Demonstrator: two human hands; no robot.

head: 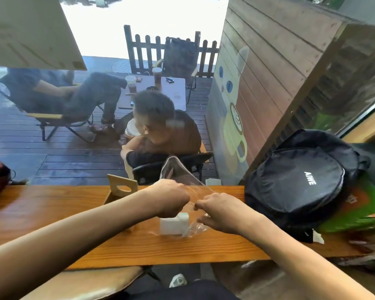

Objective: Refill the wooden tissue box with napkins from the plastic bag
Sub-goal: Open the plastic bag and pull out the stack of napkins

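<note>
Clearly early: our left hand [171,198] and right hand [217,210] pinch plastic bag [182,174]; napkins [173,223] inside; tissue box [121,189] lid open, unfilled.

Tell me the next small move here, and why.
Probably pull the plastic bag wider open: both hands, left hand and right hand, pinch its film, while the napkins sit below on the counter, not yet in the wooden box.
</note>
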